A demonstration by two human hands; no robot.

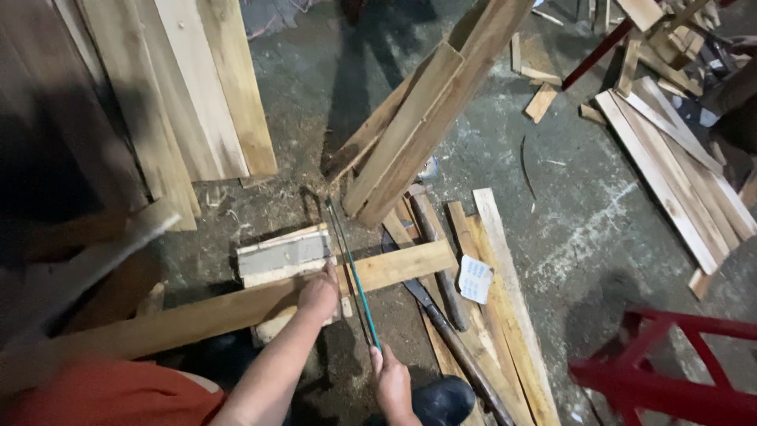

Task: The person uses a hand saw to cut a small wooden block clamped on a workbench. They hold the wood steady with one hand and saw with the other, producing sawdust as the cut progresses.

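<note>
Orange cloth (110,394) fills the lower left, by the person's forearms. Left hand (318,296) presses fingers-down on a long plank (236,308) lying across a grey block (284,256) on the floor. Right hand (390,383) is clenched round the handle of a thin-bladed saw (352,272), whose blade crosses the plank just beside the left hand. Loose boards (493,315) lie to the right; a red frame (670,371) stands at lower right.

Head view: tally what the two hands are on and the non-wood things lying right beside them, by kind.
Hands: 2, left hand and right hand
Long wooden plank under the left hand: 1
Thin saw held by the right hand: 1
Grey block: 1
White paper card: 1
Dark long-handled blade: 1
Total: 7
</note>
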